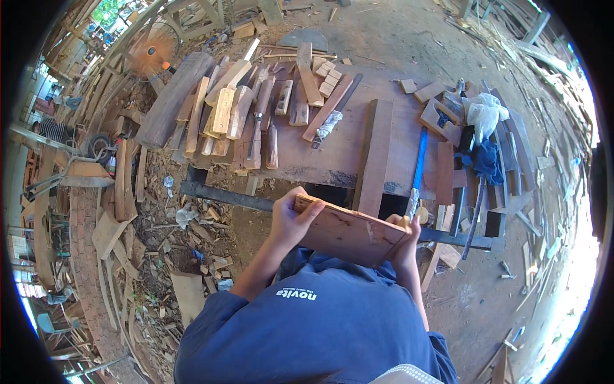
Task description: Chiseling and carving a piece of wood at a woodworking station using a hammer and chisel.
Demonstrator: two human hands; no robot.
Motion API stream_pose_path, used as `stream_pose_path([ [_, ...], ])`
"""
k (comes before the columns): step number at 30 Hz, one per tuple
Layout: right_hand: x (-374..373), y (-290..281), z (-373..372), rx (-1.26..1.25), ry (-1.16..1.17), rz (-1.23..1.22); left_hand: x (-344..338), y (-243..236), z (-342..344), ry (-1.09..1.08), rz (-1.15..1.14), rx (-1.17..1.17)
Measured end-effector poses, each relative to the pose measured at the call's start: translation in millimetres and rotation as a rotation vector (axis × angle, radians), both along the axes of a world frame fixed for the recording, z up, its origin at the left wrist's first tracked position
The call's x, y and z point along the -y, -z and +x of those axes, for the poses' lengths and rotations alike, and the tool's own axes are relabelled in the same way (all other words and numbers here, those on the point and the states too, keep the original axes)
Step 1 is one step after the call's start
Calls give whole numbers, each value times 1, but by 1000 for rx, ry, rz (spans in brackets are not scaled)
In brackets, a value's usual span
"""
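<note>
Both my hands hold a flat reddish-brown wooden board point(348, 232) close in front of my chest, tilted so its broad face shows. My left hand point(293, 216) grips its left end, with the thumb over the upper edge. At the opposite end my right hand point(406, 240) is closed round the board's corner; a small yellowish piece shows by those fingers, and I cannot make out what it is. Just beyond the board, a thick wooden beam point(376, 150) lies across the workbench point(348, 160). A blue saw-like blade point(419, 157) with a wrapped end lies near my right hand.
Several wood blocks and a chisel point(256, 131) crowd the bench's left half. Small cut blocks point(329, 77) sit at the back. On the right are a white plastic bag point(486, 112), a dark blue cloth point(487, 163) and long strips. Wood scraps point(204, 224) litter the ground at left.
</note>
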State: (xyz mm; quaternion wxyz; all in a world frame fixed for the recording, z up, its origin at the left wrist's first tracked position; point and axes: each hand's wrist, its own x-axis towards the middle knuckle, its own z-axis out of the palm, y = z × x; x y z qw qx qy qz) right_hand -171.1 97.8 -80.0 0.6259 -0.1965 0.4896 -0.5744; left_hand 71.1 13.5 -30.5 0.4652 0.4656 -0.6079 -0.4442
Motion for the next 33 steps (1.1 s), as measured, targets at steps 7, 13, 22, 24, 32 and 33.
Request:
stream_pose_path([
  [7,-4,-3,-13,-467,96,-51,8,13,-16,-58,149,-99],
  [13,-1,-34,3,-763,-123,88,21,20,-13,-51,201,78],
  [22,-3,-32,3,-698,-273,106,14,24,-3,-3,-313,21],
  [24,-2,-36,3,-645,-298,121,16,19,1,1,-356,20],
  [32,2,-46,4,-310,-361,153,32,18,10,-34,-505,93],
  [33,2,-44,4,-310,-355,158,35,19,12,-28,-501,90],
])
